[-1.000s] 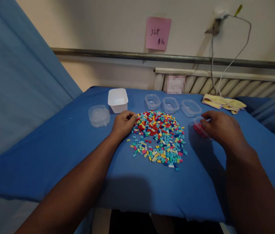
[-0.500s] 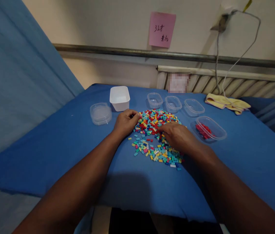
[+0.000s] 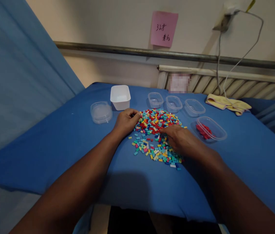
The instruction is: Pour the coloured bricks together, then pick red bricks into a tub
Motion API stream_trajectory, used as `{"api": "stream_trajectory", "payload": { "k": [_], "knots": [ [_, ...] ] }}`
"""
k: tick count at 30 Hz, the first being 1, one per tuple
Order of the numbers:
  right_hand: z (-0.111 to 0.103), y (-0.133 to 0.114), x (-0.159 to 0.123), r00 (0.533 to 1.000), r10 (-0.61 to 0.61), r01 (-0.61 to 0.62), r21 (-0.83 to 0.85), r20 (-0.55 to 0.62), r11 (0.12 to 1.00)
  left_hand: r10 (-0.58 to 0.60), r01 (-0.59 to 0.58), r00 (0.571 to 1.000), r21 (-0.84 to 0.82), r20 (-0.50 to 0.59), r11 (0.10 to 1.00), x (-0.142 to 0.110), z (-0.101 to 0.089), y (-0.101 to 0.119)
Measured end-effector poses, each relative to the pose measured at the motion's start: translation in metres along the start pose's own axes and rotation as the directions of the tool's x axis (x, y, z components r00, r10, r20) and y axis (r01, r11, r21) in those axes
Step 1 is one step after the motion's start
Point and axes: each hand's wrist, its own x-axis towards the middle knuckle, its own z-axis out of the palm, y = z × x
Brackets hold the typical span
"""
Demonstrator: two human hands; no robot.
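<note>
A heap of small toy building bricks (image 3: 152, 117) in many colours lies on the blue cloth, with looser bricks (image 3: 155, 152) spread on its near side. My left hand (image 3: 127, 122) rests against the heap's left edge, its fingers curled and drawn together; whatever they may hold is hidden. Over the right part of the heap is my right hand (image 3: 178, 138), palm down. Its fingertips are closed together and touch the bricks beside some red ones. I cannot make out any brick between them. Red bricks (image 3: 205, 131) fill the bottom of a clear tub (image 3: 221, 133) at right.
Behind the heap stand three clear tubs (image 3: 155, 99), (image 3: 173, 103), (image 3: 194, 107). A white tub (image 3: 120, 104) and stacked clear lids (image 3: 101, 112) sit at back left. A yellow cloth (image 3: 227, 102) lies at back right, below a hanging cable (image 3: 219, 65). A curtain (image 3: 30, 55) borders the left.
My right hand has shifted slightly right and toward me, its fingertips still at the bricks. My left hand stays at the heap's edge. The whole view has moved a little.
</note>
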Motion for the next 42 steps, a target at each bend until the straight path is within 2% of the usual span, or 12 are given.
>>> {"api": "stream_trajectory", "payload": {
  "k": [5,9,12,16,21,24,28,30,32,36,39,42],
  "knots": [
    [-0.003,0.000,-0.004,0.999,0.030,-0.033,0.068,0.034,0.997,-0.008,0.008,1.000,0.001,0.008,1.000,0.000,0.001,0.000],
    [-0.003,-0.002,-0.004,0.999,0.022,-0.018,0.101,-0.036,0.995,0.004,-0.004,1.000,0.009,-0.004,1.000,-0.001,0.001,0.000],
    [0.002,-0.012,0.000,0.999,0.010,-0.007,0.050,-0.043,0.999,0.010,-0.010,1.000,0.015,0.002,1.000,0.000,0.001,0.000],
    [0.010,-0.025,0.007,0.995,0.093,-0.088,-0.106,0.043,0.990,0.017,-0.017,1.000,0.017,0.011,1.000,0.001,0.002,-0.003],
    [0.014,-0.033,0.009,0.996,0.065,-0.061,-0.074,0.059,0.995,0.016,-0.016,1.000,0.025,0.008,1.000,0.001,0.003,-0.004],
    [0.010,-0.025,0.005,0.999,0.036,-0.036,0.001,-0.028,0.999,0.008,-0.008,1.000,0.026,0.005,1.000,0.000,0.003,-0.003],
    [0.003,0.005,-0.001,0.948,0.195,-0.173,0.105,-0.252,0.979,0.011,-0.011,1.000,0.021,0.007,1.000,0.000,0.003,-0.003],
    [0.003,0.019,-0.001,0.925,0.240,-0.227,0.080,-0.295,0.971,0.019,-0.019,1.000,0.020,0.005,1.000,0.000,0.003,-0.003],
    [0.006,0.025,0.001,0.940,0.210,-0.212,0.025,-0.268,0.977,0.025,-0.025,1.000,0.020,0.003,0.999,0.000,0.002,-0.003],
    [0.012,0.020,0.010,0.985,0.129,-0.140,-0.087,-0.117,0.986,0.024,-0.024,1.000,0.022,0.004,0.999,0.000,0.001,-0.002],
    [0.012,0.011,0.016,0.986,0.165,-0.166,-0.159,-0.019,0.973,0.017,-0.017,1.000,0.022,0.002,1.000,-0.001,0.001,-0.001],
    [0.011,0.007,0.019,0.978,0.211,-0.206,-0.180,0.004,0.962,0.012,-0.012,1.000,0.015,0.003,1.000,-0.001,0.001,0.000]
  ]
}}
